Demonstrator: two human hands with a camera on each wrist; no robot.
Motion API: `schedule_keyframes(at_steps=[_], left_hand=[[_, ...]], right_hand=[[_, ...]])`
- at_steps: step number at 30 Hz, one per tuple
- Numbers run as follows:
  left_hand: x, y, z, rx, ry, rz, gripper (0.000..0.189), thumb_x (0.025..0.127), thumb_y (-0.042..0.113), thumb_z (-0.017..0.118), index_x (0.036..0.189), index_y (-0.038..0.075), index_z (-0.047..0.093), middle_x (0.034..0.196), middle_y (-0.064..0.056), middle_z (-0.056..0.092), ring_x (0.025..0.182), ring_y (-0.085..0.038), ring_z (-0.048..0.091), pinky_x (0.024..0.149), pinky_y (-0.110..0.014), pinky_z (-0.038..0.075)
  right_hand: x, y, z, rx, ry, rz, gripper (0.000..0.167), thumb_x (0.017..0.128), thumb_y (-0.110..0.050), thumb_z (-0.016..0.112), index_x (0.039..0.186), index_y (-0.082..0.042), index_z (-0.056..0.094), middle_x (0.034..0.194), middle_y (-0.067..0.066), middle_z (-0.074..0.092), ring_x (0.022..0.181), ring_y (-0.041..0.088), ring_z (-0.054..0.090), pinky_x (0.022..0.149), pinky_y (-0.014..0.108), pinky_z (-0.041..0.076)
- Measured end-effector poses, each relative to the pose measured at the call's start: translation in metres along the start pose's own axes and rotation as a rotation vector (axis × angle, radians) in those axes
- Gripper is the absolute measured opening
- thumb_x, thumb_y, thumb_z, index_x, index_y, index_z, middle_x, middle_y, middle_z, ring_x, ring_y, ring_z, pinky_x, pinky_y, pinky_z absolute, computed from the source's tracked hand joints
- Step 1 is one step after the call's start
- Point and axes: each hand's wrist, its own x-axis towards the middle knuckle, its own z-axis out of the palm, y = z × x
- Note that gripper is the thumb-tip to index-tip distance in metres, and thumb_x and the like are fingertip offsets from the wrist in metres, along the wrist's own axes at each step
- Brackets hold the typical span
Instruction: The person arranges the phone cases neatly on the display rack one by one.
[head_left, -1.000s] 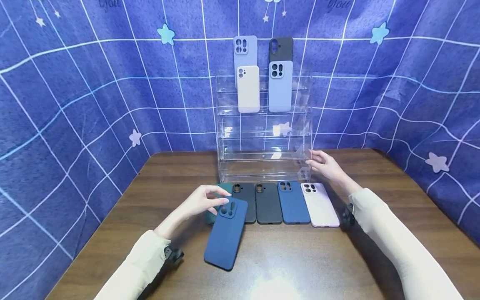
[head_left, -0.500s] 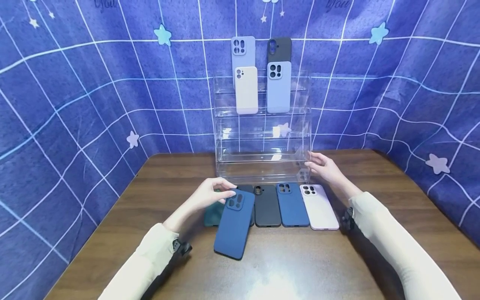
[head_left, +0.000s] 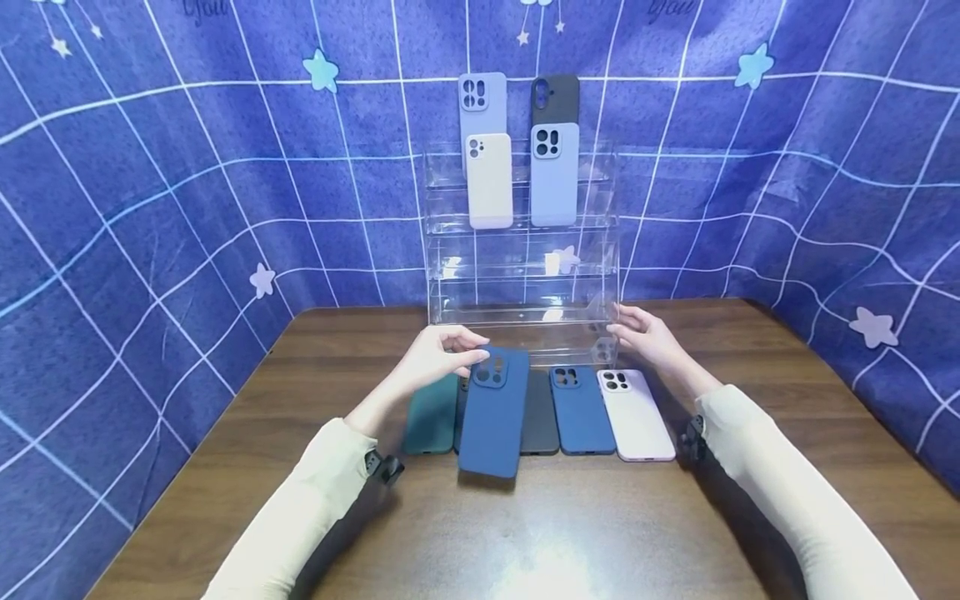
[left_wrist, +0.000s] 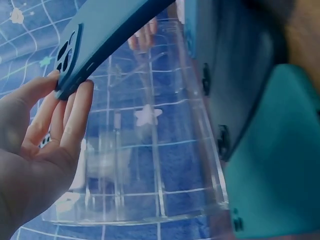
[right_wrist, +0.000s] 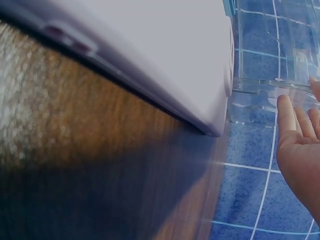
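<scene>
My left hand pinches a dark blue phone case by its upper left corner, thumb on the back beside the camera cutouts. The case hangs tilted over the row of cases, covering much of two black ones. In the left wrist view, the thumb and fingertips grip the blue case at its camera end. At the right side of a clear tiered display rack, my right hand holds the lower edge between thumb and fingers. The rack's edge also shows at those fingertips in the right wrist view.
Along the rack's front lie a green case, a black case, another blue case and a pale lilac case. Several cases, including a cream one and a light blue one, stand on upper tiers.
My left hand has carried the blue case up and to the right, toward the rack, turning it more upright. The right hand stays at the rack's side.
</scene>
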Motion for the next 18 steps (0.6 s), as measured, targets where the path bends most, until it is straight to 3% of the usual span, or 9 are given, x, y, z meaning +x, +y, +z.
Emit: schedule_keyframes(at_steps=[11,18], left_hand=[[0.035,0.025,-0.008,0.032,0.105,0.061,0.030,0.083,0.029,0.072,0.106,0.010,0.068,0.098,-0.012,0.068,0.072,-0.018,0.068,0.067,-0.037,0.059],[0.058,0.033,-0.020,0.034,0.206,0.096,0.031,0.083,0.027,0.072,0.107,0.008,0.068,0.099,-0.013,0.068,0.069,-0.017,0.068,0.067,-0.037,0.059]], right_hand=[[0.002,0.003,-0.002,-0.009,0.006,-0.013,0.060,0.093,-0.015,0.059,0.142,0.005,0.031,0.143,0.029,0.036,0.092,-0.011,0.058,0.087,0.016,0.050],[0.000,0.004,0.000,-0.033,0.005,-0.003,0.060,0.093,-0.016,0.059,0.142,0.004,0.031,0.143,0.027,0.037,0.091,-0.011,0.057,0.086,0.015,0.050]])
